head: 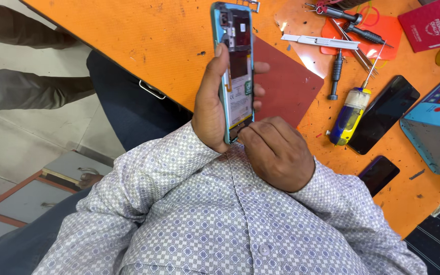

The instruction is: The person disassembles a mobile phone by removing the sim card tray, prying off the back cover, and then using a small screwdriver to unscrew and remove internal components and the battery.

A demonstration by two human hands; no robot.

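Left hand (211, 104) wraps the opened phone (237, 66), back cover off, long axis running away from the chest above the orange table (143, 35). Right hand (277, 153) pinches at the phone's near, bottom end, fingertips closed there; what they grip cannot be told. Screwdrivers (350, 23) lie well apart, right.

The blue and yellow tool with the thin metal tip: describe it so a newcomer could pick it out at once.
On the orange workbench, look right of the dark red mat. The stubby blue and yellow tool lies beside a black phone; unlike the slim dark screwdrivers above, it is fat and brightly coloured.
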